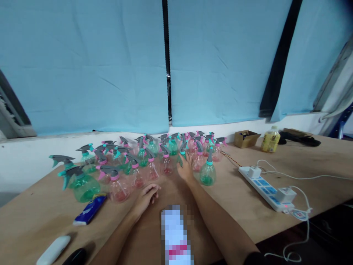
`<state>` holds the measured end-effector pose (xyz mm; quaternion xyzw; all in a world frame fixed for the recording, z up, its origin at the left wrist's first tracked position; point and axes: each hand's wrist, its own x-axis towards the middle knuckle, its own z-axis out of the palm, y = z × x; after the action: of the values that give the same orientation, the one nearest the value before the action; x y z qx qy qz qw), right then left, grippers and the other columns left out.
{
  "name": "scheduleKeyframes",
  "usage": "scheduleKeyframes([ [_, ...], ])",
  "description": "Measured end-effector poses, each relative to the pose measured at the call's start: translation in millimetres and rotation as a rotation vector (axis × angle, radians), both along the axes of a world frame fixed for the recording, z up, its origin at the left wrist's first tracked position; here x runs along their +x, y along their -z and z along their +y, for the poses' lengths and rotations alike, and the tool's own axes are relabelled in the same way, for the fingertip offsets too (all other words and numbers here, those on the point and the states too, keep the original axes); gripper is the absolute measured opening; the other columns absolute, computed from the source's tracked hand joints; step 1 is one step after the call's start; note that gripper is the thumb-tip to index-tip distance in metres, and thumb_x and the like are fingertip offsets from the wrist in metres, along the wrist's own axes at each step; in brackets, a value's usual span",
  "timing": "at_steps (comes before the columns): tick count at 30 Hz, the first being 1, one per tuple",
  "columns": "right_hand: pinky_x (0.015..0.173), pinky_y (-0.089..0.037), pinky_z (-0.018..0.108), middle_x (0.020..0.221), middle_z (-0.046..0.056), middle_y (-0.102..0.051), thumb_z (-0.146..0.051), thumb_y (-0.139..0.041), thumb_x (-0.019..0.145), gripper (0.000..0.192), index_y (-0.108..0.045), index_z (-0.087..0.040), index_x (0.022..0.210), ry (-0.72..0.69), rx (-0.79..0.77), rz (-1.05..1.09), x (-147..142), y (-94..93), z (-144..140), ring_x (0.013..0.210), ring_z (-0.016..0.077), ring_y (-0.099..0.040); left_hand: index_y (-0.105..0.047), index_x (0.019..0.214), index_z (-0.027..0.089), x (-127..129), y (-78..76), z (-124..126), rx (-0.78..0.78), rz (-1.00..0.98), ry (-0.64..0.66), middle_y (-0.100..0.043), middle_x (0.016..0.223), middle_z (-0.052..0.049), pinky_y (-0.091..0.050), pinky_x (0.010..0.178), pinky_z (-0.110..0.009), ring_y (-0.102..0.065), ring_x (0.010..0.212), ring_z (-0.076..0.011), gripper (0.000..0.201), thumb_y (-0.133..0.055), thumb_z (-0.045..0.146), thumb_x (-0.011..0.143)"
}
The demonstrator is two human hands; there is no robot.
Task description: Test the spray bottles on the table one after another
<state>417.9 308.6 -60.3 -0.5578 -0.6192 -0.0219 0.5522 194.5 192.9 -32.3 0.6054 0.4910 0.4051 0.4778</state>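
Note:
Many spray bottles stand crowded on the table, some clear green with teal collars, others clear pink with pink collars. My right hand (pixel 185 168) reaches into the front of the group, its fingers around a green spray bottle (pixel 182 157) that they partly cover. Just right of that hand stands another green spray bottle (pixel 207 173), with a pink spray bottle (pixel 198 161) behind it. My left hand (pixel 149 196) rests on the table with its fingers curled in and nothing visible in them. A pink spray bottle (pixel 138 176) is nearest to it.
A phone (pixel 175 228), blurred out, lies between my forearms. At left are a blue tube (pixel 91 209), a white case (pixel 53 250) and a dark object (pixel 75 256). A power strip (pixel 264 187) with white cables, a small carton (pixel 246 139) and a yellow drink bottle (pixel 270 140) occupy the right.

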Motion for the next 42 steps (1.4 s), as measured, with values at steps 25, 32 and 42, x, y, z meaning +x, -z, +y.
scheduleKeyframes([
  [25, 0.085, -0.047, 0.034, 0.104, 0.008, -0.066, -0.043, -0.061, 0.084, 0.056, -0.046, -0.02, 0.133, -0.228, 0.088, 0.322, -50.5, -33.1, -54.1, 0.094, 0.0216, -0.062, -0.063, 0.091, 0.017, -5.8, 11.7, 7.6, 0.002, 0.028, 0.032, -0.056, 0.065, 0.004, -0.024, 0.043, -0.019, -0.047, 0.047, -0.0076, 0.037, -0.053, 0.052, 0.081],
  [32, 0.097, -0.045, 0.036, 0.117, 0.007, -0.066, -0.032, -0.055, 0.086, 0.05, -0.049, -0.023, 0.135, -0.301, 0.102, 0.276, -39.5, -27.7, -48.5, 0.11, 0.0226, -0.06, -0.062, 0.09, 0.016, -4.9, 11.7, 7.3, 0.006, 0.029, 0.035, -0.055, 0.065, 0.004, -0.022, 0.043, -0.019, -0.046, 0.047, -0.0074, 0.037, -0.053, 0.051, 0.081],
  [42, 0.078, -0.047, 0.028, 0.088, 0.001, -0.065, -0.018, -0.055, 0.071, 0.044, -0.061, -0.018, 0.114, -0.596, 0.049, 0.387, -36.6, -36.3, -48.0, 0.077, 0.0155, -0.058, -0.062, 0.088, 0.018, -3.8, 8.3, 4.3, -0.001, 0.023, 0.03, -0.056, 0.064, 0.004, -0.023, 0.043, -0.019, -0.047, 0.047, -0.0073, 0.034, -0.053, 0.05, 0.081],
])
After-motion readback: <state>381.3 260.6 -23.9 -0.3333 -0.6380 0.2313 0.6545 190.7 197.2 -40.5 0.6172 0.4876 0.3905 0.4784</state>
